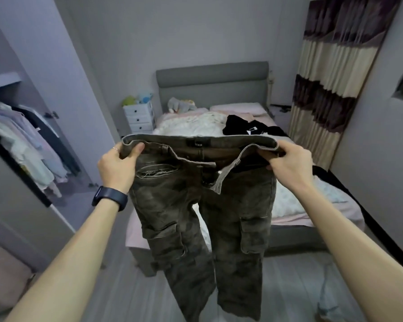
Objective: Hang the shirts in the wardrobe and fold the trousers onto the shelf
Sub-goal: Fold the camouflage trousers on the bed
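I've got the trousers [168, 205] held up by the waistband: left hand [116, 167] clamped on one end, right hand [289, 163] on the other, hands well apart, band stretched flat btw them. Fly open, legs hang straight down over the floor [289, 287], in front of the bed [312, 205]. Black garment [237, 125] on bed nr pillows. Wardrobe [2, 81] open at left w/ shirts [21, 145] on rail.

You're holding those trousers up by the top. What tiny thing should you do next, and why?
Probably bring the left hand and the right hand together, so the trousers fold in half lengthwise. Each hand grips one end of the waistband, and the trousers hang spread open and unfolded, so this looks like the natural first fold.
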